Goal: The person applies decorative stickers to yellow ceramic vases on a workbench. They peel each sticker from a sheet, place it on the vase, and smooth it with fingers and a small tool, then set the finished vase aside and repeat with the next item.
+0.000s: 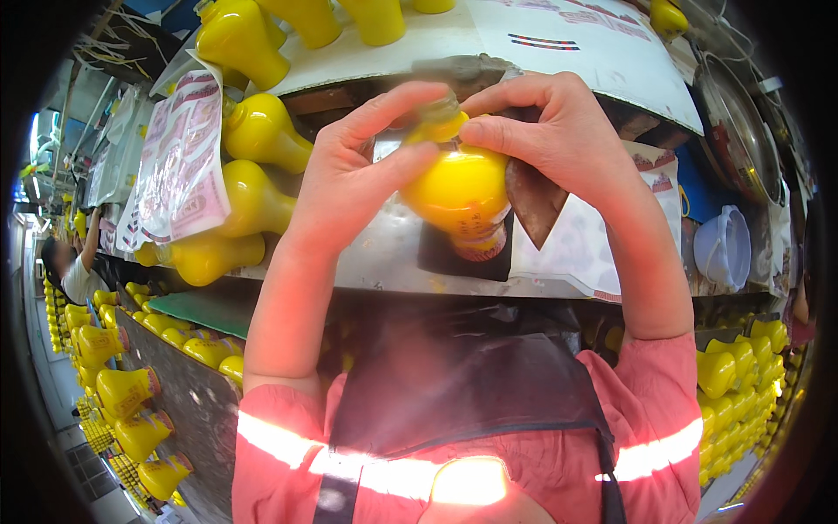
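Observation:
A glossy yellow vase-shaped bottle [463, 194] stands in front of me, its wide shoulder up and its base on a dark patch of the bench. Around its neck, my left hand [375, 144] curls with thumb and forefinger on the near-left side. From the other side my right hand [554, 131] pinches the neck between thumb and forefinger. Between the fingers, a greyish translucent piece [439, 108] at the bottle's top is smeared by motion, so its kind is unclear. A brown pointed plate [534, 203] juts out below my right hand.
Several yellow bottles [253, 199] lie at the left beside printed label sheets [185, 162]. More stand on a white board [489, 44] at the back. Label sheets [567, 244] lie on the bench at right, near a pale bucket [723, 249]. A person [80, 271] works far left.

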A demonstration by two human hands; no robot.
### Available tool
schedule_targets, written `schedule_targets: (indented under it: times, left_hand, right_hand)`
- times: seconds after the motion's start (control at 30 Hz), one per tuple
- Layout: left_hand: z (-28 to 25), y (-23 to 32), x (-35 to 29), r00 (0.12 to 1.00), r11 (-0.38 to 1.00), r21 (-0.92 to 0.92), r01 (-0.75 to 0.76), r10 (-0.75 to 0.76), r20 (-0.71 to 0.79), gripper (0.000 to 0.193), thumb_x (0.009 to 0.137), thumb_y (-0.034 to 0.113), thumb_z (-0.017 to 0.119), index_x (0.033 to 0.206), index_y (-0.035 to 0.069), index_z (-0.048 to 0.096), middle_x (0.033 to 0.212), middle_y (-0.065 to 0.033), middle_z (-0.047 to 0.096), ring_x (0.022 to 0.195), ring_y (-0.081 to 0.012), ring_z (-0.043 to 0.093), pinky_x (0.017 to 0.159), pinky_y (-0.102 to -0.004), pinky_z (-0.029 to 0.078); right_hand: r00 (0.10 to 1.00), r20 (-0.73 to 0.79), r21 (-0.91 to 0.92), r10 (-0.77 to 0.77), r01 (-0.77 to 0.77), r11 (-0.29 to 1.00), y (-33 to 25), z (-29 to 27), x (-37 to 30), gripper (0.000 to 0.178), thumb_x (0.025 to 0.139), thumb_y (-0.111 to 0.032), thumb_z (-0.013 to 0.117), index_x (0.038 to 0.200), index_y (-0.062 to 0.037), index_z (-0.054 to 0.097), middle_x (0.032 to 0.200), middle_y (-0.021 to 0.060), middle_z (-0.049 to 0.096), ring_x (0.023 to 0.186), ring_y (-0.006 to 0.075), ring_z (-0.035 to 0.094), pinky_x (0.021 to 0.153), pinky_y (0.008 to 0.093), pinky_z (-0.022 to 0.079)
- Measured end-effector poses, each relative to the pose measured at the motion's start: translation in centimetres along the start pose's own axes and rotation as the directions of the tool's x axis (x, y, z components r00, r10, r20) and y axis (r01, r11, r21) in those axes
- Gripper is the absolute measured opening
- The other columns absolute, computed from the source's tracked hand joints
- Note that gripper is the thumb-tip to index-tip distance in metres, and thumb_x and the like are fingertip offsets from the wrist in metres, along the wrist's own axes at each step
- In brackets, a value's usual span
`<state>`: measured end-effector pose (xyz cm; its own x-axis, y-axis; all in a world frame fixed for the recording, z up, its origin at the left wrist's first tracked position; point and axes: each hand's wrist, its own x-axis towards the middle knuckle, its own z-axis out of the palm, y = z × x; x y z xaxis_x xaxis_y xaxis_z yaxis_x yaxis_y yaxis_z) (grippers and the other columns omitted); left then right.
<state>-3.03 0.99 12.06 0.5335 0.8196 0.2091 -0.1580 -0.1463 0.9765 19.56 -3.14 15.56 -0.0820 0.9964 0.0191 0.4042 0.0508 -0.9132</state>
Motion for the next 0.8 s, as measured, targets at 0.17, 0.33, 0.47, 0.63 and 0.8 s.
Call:
schedule_targets:
  times: [0.17,0.33,0.47,0.63,0.8]
  left_hand:
    - [-0.3,0.0,0.3,1.0,0.999,0.024,0.029,-0.03,0.005,0.043,0.089,0.0,0.072,0.132,0.004,0.068,0.125,-0.0025,0.071,0.114,-0.0101,0.062,0.102,-0.0282,0.05]
    - [-0.4,-0.2,0.4,1.0,1.0,-0.013,0.015,-0.015,0.012,0.043,0.089,0.0,0.073,0.132,0.006,0.07,0.123,-0.0018,0.071,0.112,-0.0088,0.062,0.099,-0.0271,0.051]
    - [-0.5,-0.4,0.4,0.999,0.998,-0.056,0.026,-0.024,0.024,0.043,0.089,0.0,0.073,0.132,0.007,0.07,0.123,-0.0017,0.071,0.113,-0.0087,0.062,0.1,-0.0272,0.05]
    - [-0.4,-0.7,0.5,1.0,0.999,-0.048,0.013,-0.012,0.016,0.044,0.089,0.0,0.073,0.133,0.007,0.07,0.123,-0.0019,0.071,0.114,-0.009,0.061,0.101,-0.0278,0.049]
    - [-0.3,-0.6,0.4,1.0,0.998,-0.063,0.028,-0.028,0.011,0.045,0.089,0.0,0.074,0.133,0.007,0.07,0.123,-0.0023,0.071,0.114,-0.0092,0.062,0.101,-0.0281,0.049]
  right_hand:
    - [0.999,0.027,-0.01,-0.02,0.02,1.0,-0.4,0.0,0.7,0.037,0.081,-0.026,0.08,0.104,0.0028,0.078,0.083,0.0096,0.074,0.075,0.0132,0.069,0.07,0.0293,0.056]
    - [0.99,0.113,-0.042,0.082,-0.077,0.996,-1.1,-0.6,1.2,0.033,0.083,-0.02,0.08,0.106,0.003,0.075,0.086,0.0054,0.073,0.074,0.0073,0.066,0.068,0.0235,0.053]
    - [0.98,0.168,-0.069,0.105,-0.095,0.993,-1.6,-1.1,1.3,0.031,0.084,-0.017,0.079,0.107,0.0028,0.074,0.087,0.0037,0.072,0.076,0.0055,0.065,0.069,0.0216,0.052]
    - [0.988,0.128,-0.024,0.083,-0.081,0.996,-1.4,-0.8,1.1,0.03,0.085,-0.017,0.079,0.107,0.0028,0.074,0.087,0.0031,0.071,0.078,0.0058,0.065,0.072,0.0223,0.052]
    - [0.99,0.123,-0.06,0.07,-0.063,0.996,-1.3,-0.7,1.1,0.031,0.085,-0.017,0.08,0.108,0.0027,0.074,0.087,0.0023,0.071,0.077,0.0055,0.064,0.071,0.022,0.052]
